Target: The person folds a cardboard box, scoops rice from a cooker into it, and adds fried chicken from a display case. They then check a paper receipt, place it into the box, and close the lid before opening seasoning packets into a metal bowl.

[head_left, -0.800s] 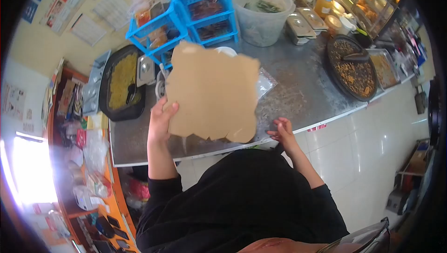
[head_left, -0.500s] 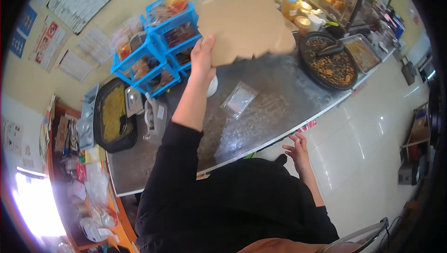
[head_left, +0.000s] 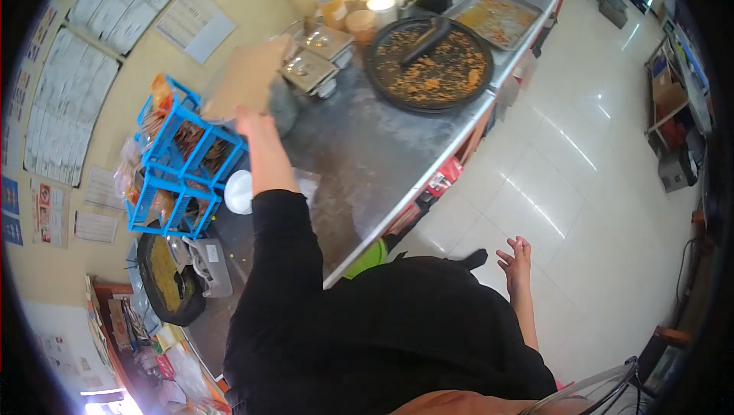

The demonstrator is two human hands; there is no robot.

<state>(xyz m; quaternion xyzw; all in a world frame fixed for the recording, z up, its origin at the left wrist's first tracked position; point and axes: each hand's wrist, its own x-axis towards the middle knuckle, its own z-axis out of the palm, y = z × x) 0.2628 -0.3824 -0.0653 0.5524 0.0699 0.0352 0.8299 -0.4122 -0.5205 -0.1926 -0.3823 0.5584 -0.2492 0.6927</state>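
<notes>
A flat piece of brown cardboard (head_left: pixel 248 75) stands near the wall, above the back of the metal counter (head_left: pixel 344 155), with my left hand (head_left: pixel 254 126) closed on its lower edge. Beside that hand are the blue plastic baskets (head_left: pixel 180 163) of packaged food and a white round lid or bowl (head_left: pixel 238 192). A clear packet (head_left: pixel 307 184) lies partly hidden behind my forearm. My right hand (head_left: pixel 517 262) hangs over the floor, fingers apart, holding nothing.
Farther along the counter are a round black pan (head_left: pixel 430 67) of food crumbs, a rectangular metal tray (head_left: pixel 495 16) and lidded metal containers (head_left: pixel 310 69). A black pan (head_left: pixel 164 277) of yellow food sits at the left. A green bin (head_left: pixel 367 258) is below the counter edge.
The view has turned toward the right end of the counter. My left hand has carried the cardboard toward the wall, beside the metal containers. My right hand remains open.
</notes>
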